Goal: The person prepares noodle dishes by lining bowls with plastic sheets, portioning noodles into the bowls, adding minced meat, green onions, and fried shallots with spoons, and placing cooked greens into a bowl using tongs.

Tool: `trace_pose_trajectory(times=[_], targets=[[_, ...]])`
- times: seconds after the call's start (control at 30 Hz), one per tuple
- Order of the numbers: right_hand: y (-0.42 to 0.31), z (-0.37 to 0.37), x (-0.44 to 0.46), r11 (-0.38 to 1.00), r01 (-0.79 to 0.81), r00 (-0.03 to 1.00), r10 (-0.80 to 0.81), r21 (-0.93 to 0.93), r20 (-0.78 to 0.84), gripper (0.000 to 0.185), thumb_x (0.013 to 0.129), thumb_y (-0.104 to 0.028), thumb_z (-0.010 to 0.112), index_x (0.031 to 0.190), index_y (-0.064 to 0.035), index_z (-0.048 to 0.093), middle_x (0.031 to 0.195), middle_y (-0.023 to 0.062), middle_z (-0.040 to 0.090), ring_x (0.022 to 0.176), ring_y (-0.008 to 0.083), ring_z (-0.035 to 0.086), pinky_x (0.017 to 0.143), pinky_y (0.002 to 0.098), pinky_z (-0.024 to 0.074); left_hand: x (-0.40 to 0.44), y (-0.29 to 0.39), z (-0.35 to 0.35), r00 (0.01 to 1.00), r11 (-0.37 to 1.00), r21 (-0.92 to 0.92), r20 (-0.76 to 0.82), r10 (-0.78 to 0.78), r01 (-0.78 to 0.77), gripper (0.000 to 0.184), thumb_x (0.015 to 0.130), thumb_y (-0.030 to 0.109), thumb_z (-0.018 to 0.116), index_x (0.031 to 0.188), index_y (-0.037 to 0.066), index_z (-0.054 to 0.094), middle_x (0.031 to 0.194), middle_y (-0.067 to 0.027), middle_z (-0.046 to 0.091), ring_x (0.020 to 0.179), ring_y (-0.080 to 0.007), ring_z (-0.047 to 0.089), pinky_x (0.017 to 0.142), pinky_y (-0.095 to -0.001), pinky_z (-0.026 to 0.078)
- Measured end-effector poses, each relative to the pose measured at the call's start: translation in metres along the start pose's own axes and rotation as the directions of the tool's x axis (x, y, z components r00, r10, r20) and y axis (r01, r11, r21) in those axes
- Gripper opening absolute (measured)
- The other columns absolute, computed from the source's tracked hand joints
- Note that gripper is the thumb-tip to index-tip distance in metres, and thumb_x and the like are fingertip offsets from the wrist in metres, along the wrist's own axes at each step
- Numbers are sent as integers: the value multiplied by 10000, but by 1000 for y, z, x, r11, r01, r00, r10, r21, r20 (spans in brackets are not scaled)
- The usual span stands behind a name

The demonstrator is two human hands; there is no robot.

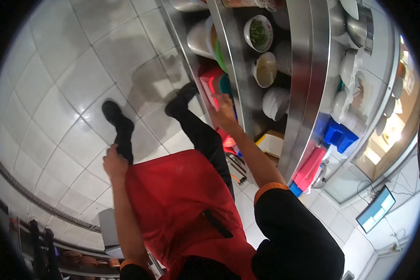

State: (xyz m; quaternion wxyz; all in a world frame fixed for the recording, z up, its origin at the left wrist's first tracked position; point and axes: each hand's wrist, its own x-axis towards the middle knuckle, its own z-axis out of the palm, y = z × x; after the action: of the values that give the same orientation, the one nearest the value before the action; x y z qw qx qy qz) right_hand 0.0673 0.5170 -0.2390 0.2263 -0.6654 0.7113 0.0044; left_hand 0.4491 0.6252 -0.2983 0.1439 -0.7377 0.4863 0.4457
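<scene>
My right hand (224, 112) reaches to the lower shelf of a steel rack, at the edge of a red plastic container (210, 84). Its fingers are bent; whether they grip the rim is hard to make out. My left hand (115, 162) hangs beside my red apron (182, 186), above the tiled floor, with its fingers loosely curled and nothing visible in them. A dark green container (225, 86) stands beside the red one.
On the rack's middle shelf are a bowl of greens (258, 33), a yellowish bowl (266, 70) and stacked white bowls (276, 103). The steel shelf edge (308, 93) runs along my right. A blue container (339, 134) and a screen (376, 209) lie further right.
</scene>
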Motion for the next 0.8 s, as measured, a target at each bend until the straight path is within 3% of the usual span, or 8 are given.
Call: trace_pose_trajectory(times=[0.17,0.23,0.33,0.37,0.47,0.67,0.77,0.8], targets=[[32,-10,-38,997,-70,991,66,-30,-116,410,706,-67,662,1080,-38,498,1057,190,496,1042,378,439,902,466,352,45,11,18,973,871,-440,-166,159,-217,317,776,25,599,1089,57,558,950,-158,628,888,-319,620,741,-394,492],[46,-31,-51,909,-259,947,172,-327,-270,472,669,-58,694,1082,-29,467,1063,192,482,1051,383,422,890,478,341,48,25,25,945,810,-491,-226,236,-320,324,772,0,603,1088,49,548,938,-157,628,796,-299,634,673,-363,500],[136,-56,-74,825,-366,827,76,-430,-558,616,694,-140,733,1193,16,406,1164,218,444,1049,402,414,922,487,318,52,38,44,951,762,-591,-29,309,-265,342,769,-6,607,1099,53,538,925,-153,627,718,-278,635,628,-339,494],[116,-71,-59,685,-650,682,333,-331,-651,700,726,-208,747,1250,43,357,1197,255,436,1066,411,429,951,482,326,53,42,43,934,744,-600,-12,357,-292,361,771,-6,607,1116,68,529,918,-151,625,679,-268,627,624,-336,488],[123,-99,-37,814,-581,639,443,-16,-629,657,824,-298,662,1285,59,359,1252,286,447,1148,417,443,989,443,334,56,53,39,950,744,-630,30,310,-223,349,786,14,613,1120,64,524,917,-139,626,677,-252,625,631,-332,488],[124,-115,-20,612,-791,577,740,-10,-346,585,939,-385,450,1333,43,384,1350,258,424,1267,376,398,1026,382,327,67,60,38,974,686,-696,-98,203,-213,309,787,3,611,1086,46,545,902,-134,621,706,-247,622,619,-313,489],[178,-105,-35,725,-687,666,605,-45,-436,586,930,-360,469,1349,36,365,1352,264,418,1270,385,389,1041,393,312,70,57,54,938,735,-584,-204,279,-345,321,771,32,630,1077,74,544,887,-118,618,684,-258,615,620,-353,490],[157,-109,-29,597,-802,552,733,-15,-398,579,925,-339,478,1357,27,356,1361,255,411,1278,384,377,1045,395,305,69,62,50,936,721,-597,-255,244,-351,321,771,32,630,1077,74,544,887,-118,618,684,-258,615,620,-353,490]])
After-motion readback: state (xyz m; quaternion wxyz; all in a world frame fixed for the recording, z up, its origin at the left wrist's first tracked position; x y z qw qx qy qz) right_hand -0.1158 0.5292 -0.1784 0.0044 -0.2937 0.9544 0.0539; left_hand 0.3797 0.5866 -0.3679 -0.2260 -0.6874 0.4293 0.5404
